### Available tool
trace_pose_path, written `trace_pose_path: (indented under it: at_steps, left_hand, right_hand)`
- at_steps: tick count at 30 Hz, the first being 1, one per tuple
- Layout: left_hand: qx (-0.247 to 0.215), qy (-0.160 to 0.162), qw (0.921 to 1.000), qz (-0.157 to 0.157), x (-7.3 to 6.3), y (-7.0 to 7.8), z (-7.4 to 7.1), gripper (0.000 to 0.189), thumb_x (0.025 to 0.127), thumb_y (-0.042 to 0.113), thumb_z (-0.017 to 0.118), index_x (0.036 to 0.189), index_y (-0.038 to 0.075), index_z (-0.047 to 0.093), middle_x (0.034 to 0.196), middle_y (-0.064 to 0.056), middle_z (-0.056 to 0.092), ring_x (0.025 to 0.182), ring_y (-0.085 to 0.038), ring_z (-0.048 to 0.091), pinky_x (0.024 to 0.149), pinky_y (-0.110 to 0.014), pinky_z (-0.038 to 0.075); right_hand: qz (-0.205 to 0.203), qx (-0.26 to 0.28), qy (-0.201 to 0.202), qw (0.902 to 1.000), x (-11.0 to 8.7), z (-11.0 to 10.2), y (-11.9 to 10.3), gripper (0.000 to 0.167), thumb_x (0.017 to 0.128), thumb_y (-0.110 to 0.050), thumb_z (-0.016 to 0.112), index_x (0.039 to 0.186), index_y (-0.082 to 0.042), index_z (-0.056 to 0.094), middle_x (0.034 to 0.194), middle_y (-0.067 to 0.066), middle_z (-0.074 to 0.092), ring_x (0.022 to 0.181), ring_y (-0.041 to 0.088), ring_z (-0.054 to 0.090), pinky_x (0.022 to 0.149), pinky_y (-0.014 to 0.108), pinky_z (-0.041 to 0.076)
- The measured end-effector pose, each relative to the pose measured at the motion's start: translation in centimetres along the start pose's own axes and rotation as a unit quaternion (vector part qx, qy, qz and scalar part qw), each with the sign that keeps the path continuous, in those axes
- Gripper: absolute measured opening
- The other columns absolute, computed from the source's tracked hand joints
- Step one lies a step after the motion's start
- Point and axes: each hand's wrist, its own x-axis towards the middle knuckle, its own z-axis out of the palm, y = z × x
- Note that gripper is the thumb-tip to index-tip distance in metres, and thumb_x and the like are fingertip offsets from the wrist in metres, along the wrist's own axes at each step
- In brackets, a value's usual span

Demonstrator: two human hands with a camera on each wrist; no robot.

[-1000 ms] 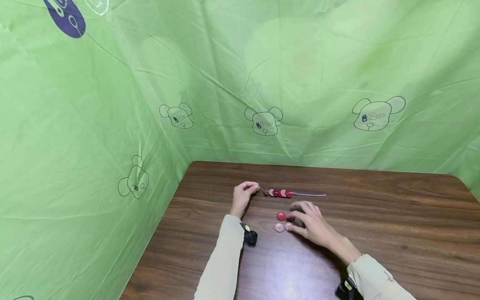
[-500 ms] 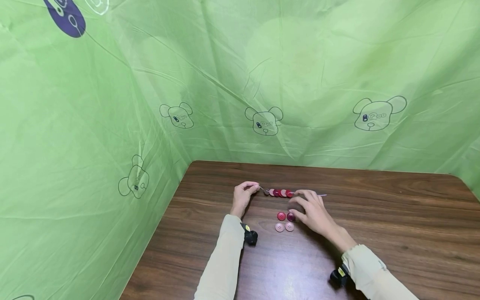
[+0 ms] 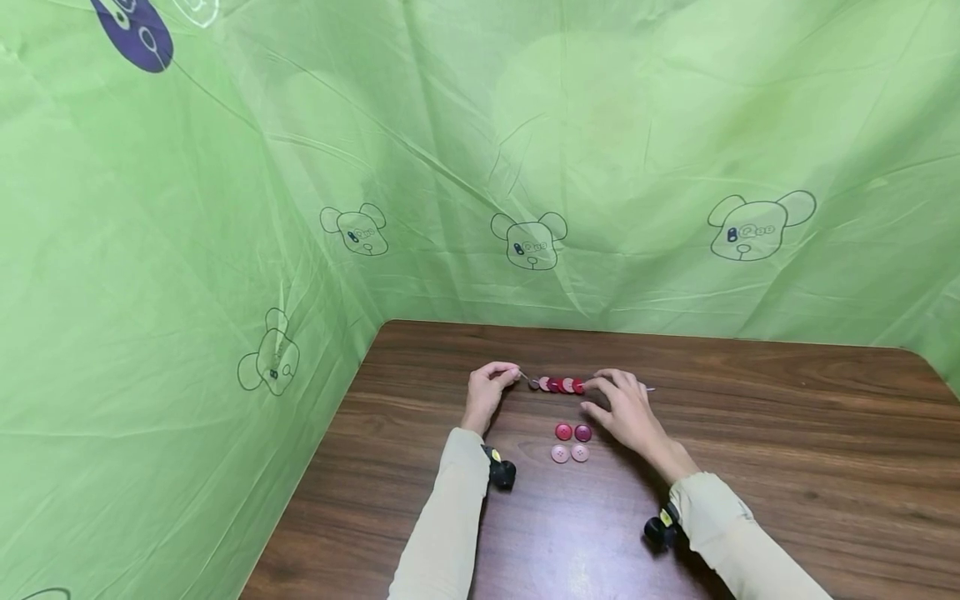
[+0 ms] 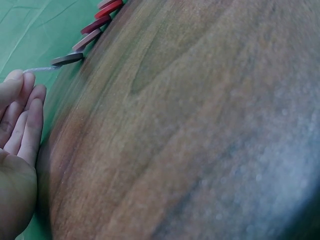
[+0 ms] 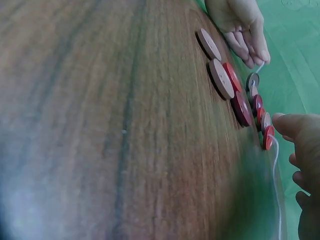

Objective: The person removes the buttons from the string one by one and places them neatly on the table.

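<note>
A row of red, pink and dark buttons (image 3: 555, 385) lies overlapping along a pale cord, near the back of the table. My left hand (image 3: 486, 396) pinches the cord's left end (image 4: 40, 69) between thumb and fingertips, just beyond a dark grey button (image 4: 67, 59). At the row's other end is my right hand (image 3: 626, 412), fingers spread and loosely bent, a fingertip right at the last red button (image 5: 269, 138). The cord's free tail (image 5: 276, 185) runs on past that button, partly hidden behind the right hand in the head view.
Below the row lie loose buttons in a small square: a red one (image 3: 563, 432), a dark maroon one (image 3: 582, 432) and two pink ones (image 3: 560, 453). The brown wooden table (image 3: 787, 433) meets a green curtain (image 3: 637, 283) at its back and left.
My right hand has moved up from the loose buttons to the right end of the strung row, uncovering the maroon and pink buttons. The left hand has stayed at the cord end.
</note>
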Motion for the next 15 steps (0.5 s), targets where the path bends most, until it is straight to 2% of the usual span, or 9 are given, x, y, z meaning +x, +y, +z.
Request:
trace_pose_path:
  at_steps: [3,6,12,15]
  left_hand:
    - [0.003,-0.007,1.0,-0.003,-0.16,0.48,-0.08,0.019,0.084,0.016,0.073,0.095,0.001,0.074,0.091,-0.015,0.074,0.082,-0.014,0.069,0.08,-0.03,0.057]
    - [0.003,-0.007,1.0,-0.003,-0.16,0.51,-0.15,0.02,0.084,0.017,0.073,0.096,0.001,0.074,0.093,-0.016,0.073,0.083,-0.015,0.069,0.083,-0.035,0.057]
    - [0.007,0.0,1.0,-0.004,-0.05,0.09,-0.09,0.019,0.083,0.019,0.074,0.093,0.004,0.075,0.086,-0.008,0.074,0.077,-0.006,0.067,0.078,-0.028,0.057]
    - [0.005,-0.003,1.0,-0.003,-0.09,0.07,-0.09,0.02,0.083,0.02,0.075,0.094,0.003,0.074,0.087,-0.01,0.074,0.077,-0.006,0.067,0.08,-0.03,0.057]
  right_hand:
    - [0.013,0.003,-0.005,0.9999,0.15,0.15,0.24,0.032,0.081,-0.027,0.075,0.108,-0.012,0.068,0.121,0.014,0.056,0.116,0.037,0.044,0.091,0.054,0.032]
    - [0.024,0.002,-0.008,0.9997,0.28,0.35,0.39,0.032,0.082,-0.028,0.075,0.109,-0.013,0.067,0.121,0.014,0.056,0.116,0.037,0.044,0.092,0.053,0.032]
    - [0.042,0.001,-0.014,0.999,0.62,0.74,0.62,0.036,0.081,-0.029,0.076,0.111,-0.013,0.067,0.122,0.016,0.055,0.116,0.039,0.043,0.091,0.053,0.032]
    - [0.048,0.0,-0.016,0.9987,0.82,0.75,0.61,0.038,0.08,-0.029,0.077,0.112,-0.012,0.067,0.121,0.017,0.055,0.115,0.04,0.043,0.091,0.053,0.033]
